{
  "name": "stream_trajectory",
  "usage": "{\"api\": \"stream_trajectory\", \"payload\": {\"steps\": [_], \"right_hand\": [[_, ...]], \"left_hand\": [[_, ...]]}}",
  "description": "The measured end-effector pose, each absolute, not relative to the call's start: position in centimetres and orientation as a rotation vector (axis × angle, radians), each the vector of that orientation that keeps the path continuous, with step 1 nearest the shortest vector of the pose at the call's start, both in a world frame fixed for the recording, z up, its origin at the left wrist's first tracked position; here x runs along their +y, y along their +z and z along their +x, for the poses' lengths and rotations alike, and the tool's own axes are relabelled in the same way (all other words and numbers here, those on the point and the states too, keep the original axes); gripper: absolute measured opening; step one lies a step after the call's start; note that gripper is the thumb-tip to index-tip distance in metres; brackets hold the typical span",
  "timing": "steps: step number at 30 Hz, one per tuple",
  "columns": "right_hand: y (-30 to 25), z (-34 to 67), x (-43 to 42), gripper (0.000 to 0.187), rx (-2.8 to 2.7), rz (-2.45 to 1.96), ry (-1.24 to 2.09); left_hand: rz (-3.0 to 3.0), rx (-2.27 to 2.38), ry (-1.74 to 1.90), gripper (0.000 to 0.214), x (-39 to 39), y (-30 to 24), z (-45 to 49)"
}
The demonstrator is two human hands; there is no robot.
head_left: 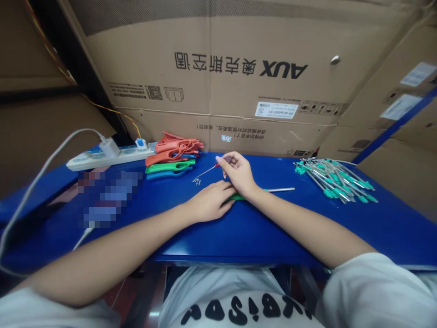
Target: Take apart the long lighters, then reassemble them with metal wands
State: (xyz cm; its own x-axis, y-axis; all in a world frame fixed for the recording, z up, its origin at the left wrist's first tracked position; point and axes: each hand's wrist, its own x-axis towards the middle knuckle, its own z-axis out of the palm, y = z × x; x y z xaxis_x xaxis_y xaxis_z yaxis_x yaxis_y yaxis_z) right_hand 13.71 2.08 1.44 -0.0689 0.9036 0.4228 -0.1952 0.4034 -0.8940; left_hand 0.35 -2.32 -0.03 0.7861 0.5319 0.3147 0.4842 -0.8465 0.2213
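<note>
My right hand (238, 172) is closed in a pinch on a thin metal pin with a red handle (209, 171), whose tip points left toward a small metal part (197, 181) on the blue table (239, 232). My left hand (210, 201) lies flat, fingers together, pressing down on a green-handled tool (236, 197). That tool's metal shaft (280, 189) sticks out to the right from under my right wrist.
A stack of orange, green and blue plastic handles (171, 155) lies at the back left, beside a white power strip (109, 156) with plugs and a cable. A pile of green-tipped metal rods (336, 180) lies at the right. Cardboard boxes (239, 77) wall the back.
</note>
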Motion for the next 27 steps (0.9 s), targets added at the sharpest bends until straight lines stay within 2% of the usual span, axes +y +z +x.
{"api": "stream_trajectory", "payload": {"steps": [11, 18, 27], "right_hand": [[-0.5, 15.0, 3.6, 0.037, -1.241, -0.895, 1.263], [-0.2, 14.8, 2.9, 0.033, -1.424, -0.92, 1.24], [-0.3, 14.7, 2.9, 0.037, -1.428, -0.913, 1.285]], "left_hand": [[2.837, 0.817, 0.511, 0.032, -2.9, 0.3, 0.7], [2.841, 0.792, 0.542, 0.028, -2.8, 0.4, 0.6], [2.834, 0.777, 0.545, 0.028, -2.7, 0.6, 0.5]]}}
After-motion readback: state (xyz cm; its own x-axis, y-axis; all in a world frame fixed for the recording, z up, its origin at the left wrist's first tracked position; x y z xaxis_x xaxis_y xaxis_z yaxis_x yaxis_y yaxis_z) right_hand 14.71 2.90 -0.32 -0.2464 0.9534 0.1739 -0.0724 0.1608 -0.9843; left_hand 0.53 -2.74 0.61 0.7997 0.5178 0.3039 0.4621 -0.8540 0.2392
